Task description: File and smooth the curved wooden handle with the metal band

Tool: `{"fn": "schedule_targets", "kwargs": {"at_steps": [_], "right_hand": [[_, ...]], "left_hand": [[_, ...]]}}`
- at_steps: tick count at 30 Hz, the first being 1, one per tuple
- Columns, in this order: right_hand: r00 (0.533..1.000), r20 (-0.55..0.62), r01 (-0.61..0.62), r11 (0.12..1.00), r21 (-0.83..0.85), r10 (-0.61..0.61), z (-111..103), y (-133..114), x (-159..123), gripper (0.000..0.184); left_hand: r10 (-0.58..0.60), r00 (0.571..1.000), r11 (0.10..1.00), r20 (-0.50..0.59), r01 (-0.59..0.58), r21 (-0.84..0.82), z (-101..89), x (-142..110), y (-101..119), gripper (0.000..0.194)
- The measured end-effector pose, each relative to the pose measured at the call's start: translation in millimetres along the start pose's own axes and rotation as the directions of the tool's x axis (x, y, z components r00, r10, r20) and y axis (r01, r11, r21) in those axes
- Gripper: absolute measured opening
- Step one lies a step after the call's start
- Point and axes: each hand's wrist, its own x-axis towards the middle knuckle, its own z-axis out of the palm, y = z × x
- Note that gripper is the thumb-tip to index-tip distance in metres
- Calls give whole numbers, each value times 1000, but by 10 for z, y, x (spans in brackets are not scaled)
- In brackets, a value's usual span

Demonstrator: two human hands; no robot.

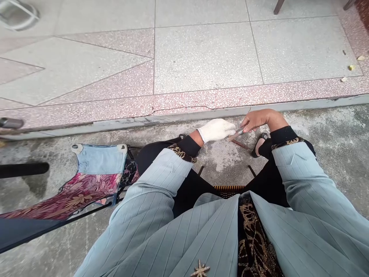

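Observation:
My left hand [217, 130] wears a white knitted glove. Its fingers are closed and angled toward my right hand; what they grip is hidden. My bare right hand [257, 118] is closed on a short, narrow grey-brown piece [236, 134], possibly a knife, though its kind is unclear. That piece slants down to the left, its far end beside my gloved fingertips. Just below, a thin reddish-brown stick [241, 145] slopes down to the right; I cannot tell whether either hand touches it. Both hands are between my knees, above the concrete.
A low raised edge [184, 114] of pink terrazzo crosses ahead. To the left stands a folding chair with patterned fabric [92, 188]. A dark pole end [25, 169] lies farther left. My woven seat [229, 188] shows beneath me. Small leaves [351, 67] lie at upper right.

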Motion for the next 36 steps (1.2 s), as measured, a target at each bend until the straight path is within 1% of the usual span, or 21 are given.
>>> {"fn": "schedule_targets", "kwargs": {"at_steps": [2,4,6,8,10,12,13,15,17,19,21,23,25,28,30,32,34,36], "right_hand": [[993,82,80,997,17,-81,28,-32,15,50],[985,111,129,990,60,-135,46,-58,20,53],[977,108,173,979,108,-184,46,-68,-1,55],[968,67,226,960,167,-240,30,-62,-55,54],[958,-31,282,927,248,-283,9,-47,-131,53],[934,-195,350,875,335,-300,-3,-31,-201,50],[911,-292,389,842,375,-291,-3,-25,-225,48],[853,-466,455,774,440,-236,8,-18,-242,43],[807,-572,484,724,492,-150,27,-15,-219,39],[787,-614,473,704,530,-66,43,-15,-176,37],[779,-627,437,720,539,-4,53,-19,-137,35],[777,-629,385,762,520,37,55,-24,-109,31],[772,-632,332,809,484,62,51,-26,-90,28],[785,-616,243,879,411,71,29,-11,-65,24],[821,-565,147,927,344,80,7,3,-47,24],[871,-483,49,961,273,93,-12,8,-32,27],[918,-386,-13,979,202,92,-20,0,-21,34],[951,-301,-33,990,138,74,-16,-19,-15,41]], "left_hand": [[13,1000,999,-18,-13,-39,-57,-16,-15,35],[14,999,993,-48,-19,-113,-94,-25,-51,36],[13,996,979,-84,-29,-199,-106,-26,-109,37],[13,991,953,-131,-52,-298,-95,-19,-174,37],[-15,986,903,-165,-57,-425,-63,-6,-219,35],[-93,984,812,-148,-11,-583,-17,8,-222,33],[-134,983,759,-125,21,-650,7,14,-206,33],[-194,976,679,-96,63,-731,49,22,-149,33],[-209,973,662,-99,66,-747,76,28,-85,32],[-200,973,697,-113,61,-715,88,34,-42,30],[-178,977,774,-119,64,-630,93,38,-34,30],[-152,980,864,-131,67,-499,94,37,-50,31],[-134,983,932,-124,82,-352,88,27,-67,33],[-152,985,981,-76,141,-137,48,-9,-66,37],[-167,985,986,-49,167,2,2,-37,-42,38],[-171,985,979,-37,174,105,-48,-63,-10,39],[-170,985,972,-32,173,158,-92,-84,20,38],[-167,985,969,-33,170,179,-126,-102,39,36]]}}
